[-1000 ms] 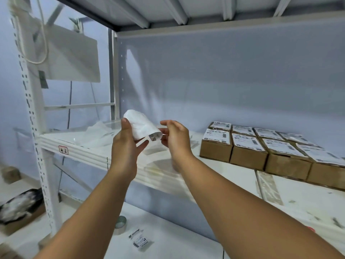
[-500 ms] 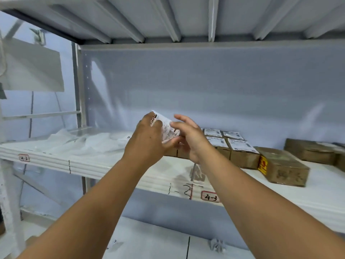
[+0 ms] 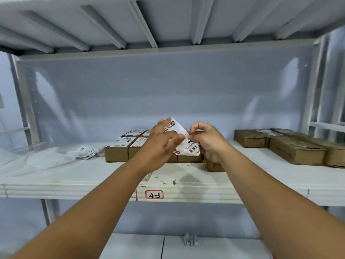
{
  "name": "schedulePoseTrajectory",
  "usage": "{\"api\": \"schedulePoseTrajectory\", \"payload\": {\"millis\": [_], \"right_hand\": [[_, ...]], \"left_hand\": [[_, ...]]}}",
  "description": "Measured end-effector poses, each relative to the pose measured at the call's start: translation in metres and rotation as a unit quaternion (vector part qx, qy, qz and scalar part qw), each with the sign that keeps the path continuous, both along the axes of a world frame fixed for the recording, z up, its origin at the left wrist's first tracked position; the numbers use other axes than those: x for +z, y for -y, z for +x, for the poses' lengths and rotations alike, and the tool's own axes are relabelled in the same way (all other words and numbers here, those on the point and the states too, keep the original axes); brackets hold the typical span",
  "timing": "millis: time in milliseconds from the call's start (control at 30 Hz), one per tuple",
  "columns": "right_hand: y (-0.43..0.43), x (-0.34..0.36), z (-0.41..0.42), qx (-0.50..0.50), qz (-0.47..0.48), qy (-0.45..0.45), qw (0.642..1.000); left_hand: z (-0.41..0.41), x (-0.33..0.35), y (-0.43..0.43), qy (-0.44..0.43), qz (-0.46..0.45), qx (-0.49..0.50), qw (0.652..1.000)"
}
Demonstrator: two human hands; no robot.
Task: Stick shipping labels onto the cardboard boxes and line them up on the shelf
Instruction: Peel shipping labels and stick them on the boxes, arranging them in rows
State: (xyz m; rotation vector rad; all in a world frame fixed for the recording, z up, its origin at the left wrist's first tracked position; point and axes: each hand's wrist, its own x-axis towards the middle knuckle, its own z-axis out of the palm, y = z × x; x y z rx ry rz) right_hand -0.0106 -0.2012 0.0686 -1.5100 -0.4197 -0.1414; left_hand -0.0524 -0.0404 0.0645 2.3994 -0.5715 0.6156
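With the left hand (image 3: pixel 158 146) and right hand (image 3: pixel 210 143) each in a closed grip pinching the shipping label (image 3: pixel 184 146) above the labelled boxes (image 3: pixel 116 153) mid-shelf (image 3: pixel 74 177), a hasty peel could tear it or fold its adhesive onto itself.

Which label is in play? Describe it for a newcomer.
Above the 4-3 tag, the white shelf carries labelled boxes. Over them, the left hand and right hand hold one shipping label. Other labels lie on surfaces; this one is airborne.
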Motion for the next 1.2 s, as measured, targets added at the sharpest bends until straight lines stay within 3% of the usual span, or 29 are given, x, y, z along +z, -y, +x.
{"api": "schedulePoseTrajectory", "payload": {"millis": [200,400,567,800,1200], "right_hand": [[0.054,-0.003,0.002,0.013,0.01,-0.02,1.0],[0.094,-0.008,0.015,0.026,0.018,-0.049,0.998],[0.104,-0.015,0.038,-0.038,-0.003,-0.026,0.999],[0.113,-0.04,0.067,-0.085,0.032,-0.02,0.996],[0.119,-0.05,0.074,-0.068,0.03,-0.011,0.997]], "left_hand": [[0.037,-0.002,0.055,0.041,-0.179,0.075,0.98],[0.06,-0.009,0.1,-0.141,-0.348,-0.039,0.926],[0.08,-0.014,0.118,-0.141,-0.326,-0.078,0.931],[0.104,-0.026,0.12,-0.107,-0.19,-0.1,0.971],[0.119,-0.041,0.12,-0.1,-0.228,-0.153,0.956]]}}
